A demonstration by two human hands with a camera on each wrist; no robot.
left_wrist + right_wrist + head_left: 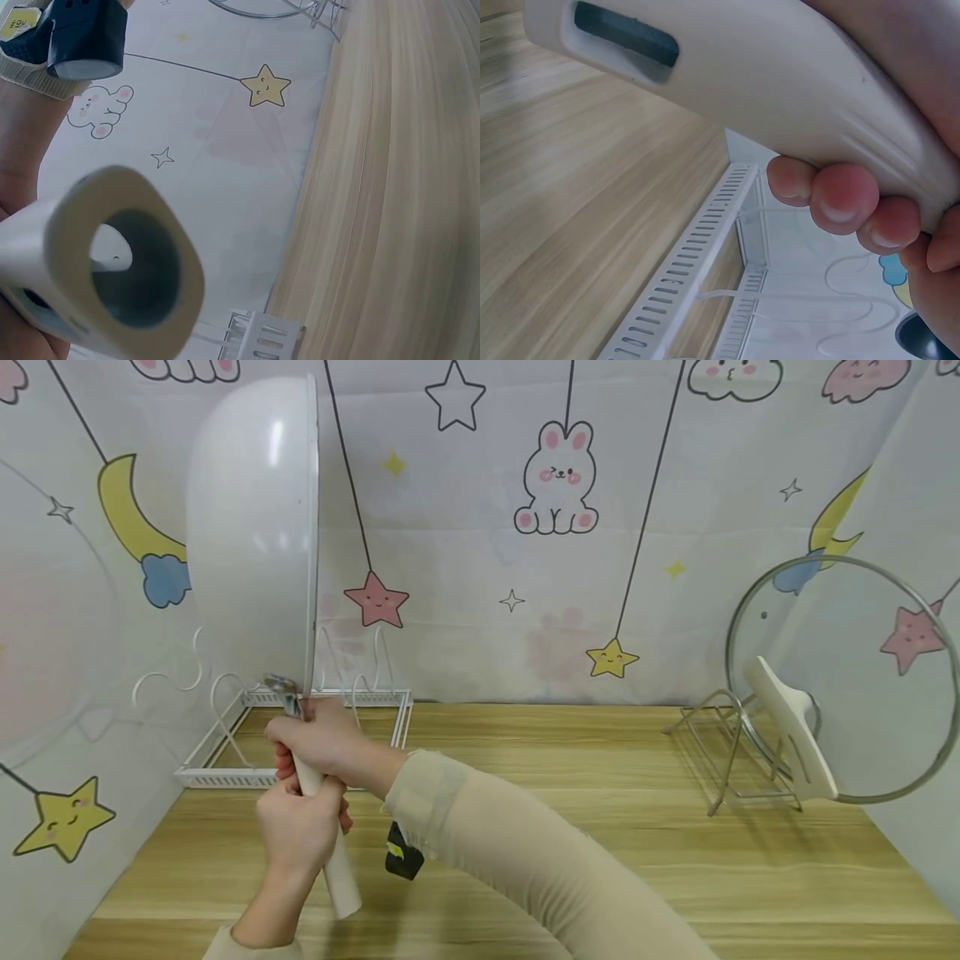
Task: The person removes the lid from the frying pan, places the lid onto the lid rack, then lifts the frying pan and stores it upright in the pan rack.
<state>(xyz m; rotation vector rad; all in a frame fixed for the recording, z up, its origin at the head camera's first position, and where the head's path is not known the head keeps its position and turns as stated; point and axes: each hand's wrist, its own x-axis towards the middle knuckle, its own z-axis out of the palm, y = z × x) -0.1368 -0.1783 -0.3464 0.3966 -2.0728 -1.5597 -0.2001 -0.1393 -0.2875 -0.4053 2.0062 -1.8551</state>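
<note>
A white wok (251, 527) is held up on its side at the left, its rim upright and its lower part overlapping the white rack (217, 777) in the head view. Both hands grip its long cream handle (341, 877). My right hand (326, 739) wraps the handle close to the metal joint. Just below it, my left hand (300, 827) holds the same handle, whose free end points down toward me. The handle's hollow end (191, 285) fills the lower left of the left wrist view. Curled fingers (844, 199) show under the slotted handle in the right wrist view.
At the right, a glass lid (885, 710) with a cream handle stands tilted in a wire stand (720, 777). The white rack has curved wire dividers and a slotted frame. A patterned cloth (465, 510) backs the wooden table (562, 777). A black camera (86, 37) sits at the right wrist.
</note>
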